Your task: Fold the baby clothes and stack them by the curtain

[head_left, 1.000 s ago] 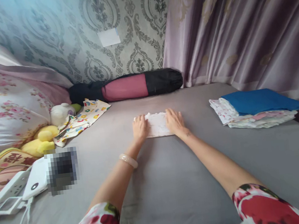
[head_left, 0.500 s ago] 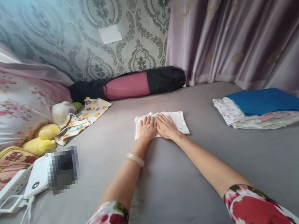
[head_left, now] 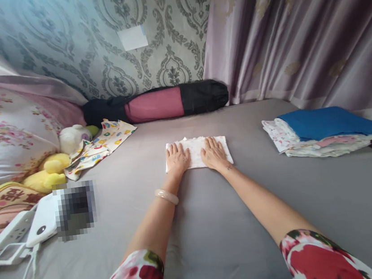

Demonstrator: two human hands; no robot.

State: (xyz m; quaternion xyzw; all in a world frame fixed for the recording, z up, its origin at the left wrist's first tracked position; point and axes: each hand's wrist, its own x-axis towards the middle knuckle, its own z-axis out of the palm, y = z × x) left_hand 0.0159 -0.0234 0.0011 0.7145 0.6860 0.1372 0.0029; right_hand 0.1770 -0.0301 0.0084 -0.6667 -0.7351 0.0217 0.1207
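Note:
A small folded white cloth [head_left: 195,149] with a faint print lies flat on the grey bed sheet [head_left: 216,217] straight ahead. My left hand [head_left: 176,158] rests palm down on its left part, fingers stretched out. My right hand [head_left: 214,153] lies flat on its right part, fingers also spread. A strip of cloth shows between the two hands. A pale bangle [head_left: 166,196] sits on my left wrist.
A stack of folded clothes with a blue piece on top [head_left: 323,130] lies at the right. At the left are a printed cloth [head_left: 105,141], plush toys [head_left: 52,167], a floral pillow [head_left: 5,134] and a white power strip [head_left: 11,238]. A black-and-pink roll bag [head_left: 156,103] lies against the wall.
The cloth went from a narrower fold held at both ends to a wider flat rectangle. My hands met at its middle, then slid apart across it.

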